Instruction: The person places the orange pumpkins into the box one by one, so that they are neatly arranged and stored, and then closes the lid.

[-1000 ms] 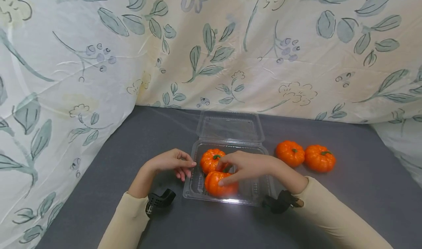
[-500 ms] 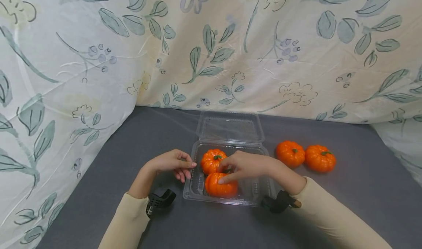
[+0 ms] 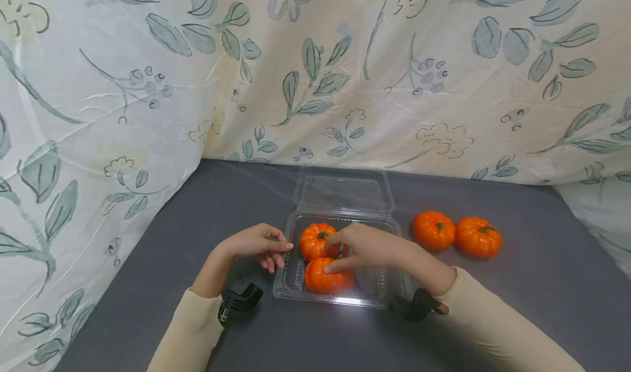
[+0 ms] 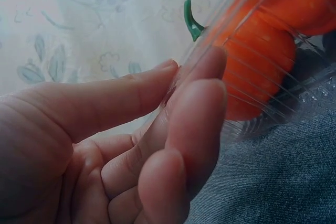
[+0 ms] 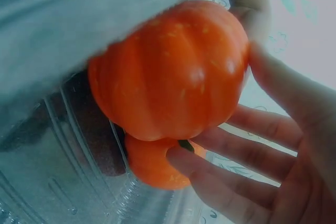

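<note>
A clear hinged plastic box (image 3: 367, 298) lies with its lid (image 3: 345, 188) laid back. Inside its left half are two orange pumpkins, a rear one (image 3: 313, 241) with a green stem and a front one (image 3: 315, 276). My right hand (image 3: 370, 246) holds the front pumpkin (image 5: 173, 72), thumb on one side and fingers on the other; one fingertip lies by the rear pumpkin's stem (image 5: 185, 144). My left hand (image 3: 258, 245) pinches the box's left rim between thumb and fingers, as the left wrist view shows the left hand (image 4: 121, 129) closely.
Two more orange pumpkins (image 3: 434, 230) (image 3: 478, 236) stand side by side on the dark grey table (image 3: 236, 191), right of the box. A floral cloth (image 3: 419, 87) hangs behind and at both sides.
The front pumpkin and my right hand have shifted very slightly to the left. My left hand stays at the box's rim.
</note>
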A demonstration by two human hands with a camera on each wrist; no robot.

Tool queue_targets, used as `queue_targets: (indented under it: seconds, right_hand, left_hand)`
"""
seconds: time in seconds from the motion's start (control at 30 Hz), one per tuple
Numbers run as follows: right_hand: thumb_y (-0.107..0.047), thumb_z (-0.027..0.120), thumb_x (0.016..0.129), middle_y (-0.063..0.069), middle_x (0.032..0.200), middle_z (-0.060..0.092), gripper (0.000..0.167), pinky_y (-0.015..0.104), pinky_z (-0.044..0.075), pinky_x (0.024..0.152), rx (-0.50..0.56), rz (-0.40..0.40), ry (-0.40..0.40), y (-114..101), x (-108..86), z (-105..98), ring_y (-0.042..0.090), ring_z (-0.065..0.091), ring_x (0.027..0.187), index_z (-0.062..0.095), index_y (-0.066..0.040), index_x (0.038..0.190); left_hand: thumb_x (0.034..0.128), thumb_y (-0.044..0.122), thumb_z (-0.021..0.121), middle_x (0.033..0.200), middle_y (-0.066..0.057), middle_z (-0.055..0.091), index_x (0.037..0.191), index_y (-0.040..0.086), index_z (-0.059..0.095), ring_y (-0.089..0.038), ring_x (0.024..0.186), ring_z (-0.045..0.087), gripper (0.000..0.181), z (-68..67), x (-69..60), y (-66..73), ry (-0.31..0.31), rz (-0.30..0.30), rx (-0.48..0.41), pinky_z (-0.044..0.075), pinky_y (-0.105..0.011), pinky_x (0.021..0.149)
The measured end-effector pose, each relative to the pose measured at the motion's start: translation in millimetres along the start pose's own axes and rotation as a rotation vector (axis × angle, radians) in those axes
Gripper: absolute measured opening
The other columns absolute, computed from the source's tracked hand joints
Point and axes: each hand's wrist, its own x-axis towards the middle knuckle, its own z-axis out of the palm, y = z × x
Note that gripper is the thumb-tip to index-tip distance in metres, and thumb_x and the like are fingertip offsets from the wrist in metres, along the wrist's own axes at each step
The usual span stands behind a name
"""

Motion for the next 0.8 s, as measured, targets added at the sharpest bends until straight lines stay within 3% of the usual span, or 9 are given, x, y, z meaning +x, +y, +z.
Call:
queue_targets:
  seconds: [0.4, 0.57, 0.8]
  right_hand:
    - [-0.049, 0.064, 0.083, -0.011, 0.085, 0.06, 0.036, 0.021, 0.046, 0.067, -0.065, 0.065, 0.022, -3.6, -10.1, -4.8, 0.006, 0.054, 0.071, 0.064, -0.016, 0.096]
    - [-0.045, 0.064, 0.084, -0.01, 0.082, 0.057, 0.032, 0.023, 0.046, 0.069, -0.049, 0.083, 0.012, -4.4, -23.4, -11.6, 0.012, 0.055, 0.076, 0.061, -0.014, 0.093]
    - [-0.047, 0.063, 0.084, -0.008, 0.09, 0.061, 0.031, 0.03, 0.049, 0.075, 0.012, 0.085, -0.017, -2.3, -48.7, -23.5, 0.01, 0.056, 0.082, 0.058, -0.02, 0.097]
  left_hand:
    - [0.0928, 0.025, 0.056, 0.065, -0.001, 0.065, 0.084, 0.0, 0.062, -0.01, 0.05, 0.06, 0.027, -0.6, 0.2, 0.0, 0.005, 0.003, 0.018, 0.05, -0.022, 0.05]
    - [0.0928, 0.025, 0.057, 0.065, -0.001, 0.065, 0.084, 0.0, 0.063, -0.01, 0.05, 0.06, 0.027, -0.6, 0.8, -0.9, 0.011, 0.011, 0.035, 0.05, -0.023, 0.049]
    - [0.0927, 0.025, 0.057, 0.065, -0.001, 0.065, 0.084, 0.0, 0.062, -0.01, 0.05, 0.06, 0.027, -1.0, 0.7, -2.3, 0.01, 0.011, 0.033, 0.05, -0.022, 0.049]
